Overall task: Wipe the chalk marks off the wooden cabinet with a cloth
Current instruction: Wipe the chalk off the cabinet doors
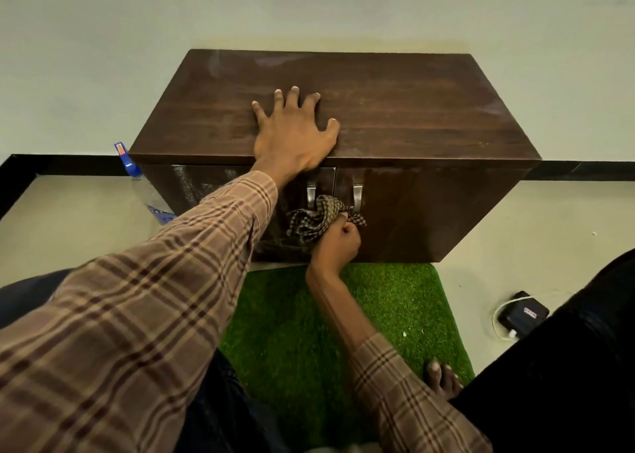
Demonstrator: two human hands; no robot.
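wall [103,40]: pale, plain | skirting [68,163]: black | floor [567,229]: cream | grass mat [309,332]: green

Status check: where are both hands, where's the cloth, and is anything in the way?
Left hand flat on cabinet top, fingers spread. Right hand fisted on checked cloth, against the front by the door handles. Nothing blocking the front.

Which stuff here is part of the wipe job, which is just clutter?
In the job:
- cabinet
- cloth, bunched in the right hand against the cabinet front by the handles
- left hand, flat on the cabinet top

Lying about:
- bottle left of the cabinet
- green mat
- black box with white cable on the floor
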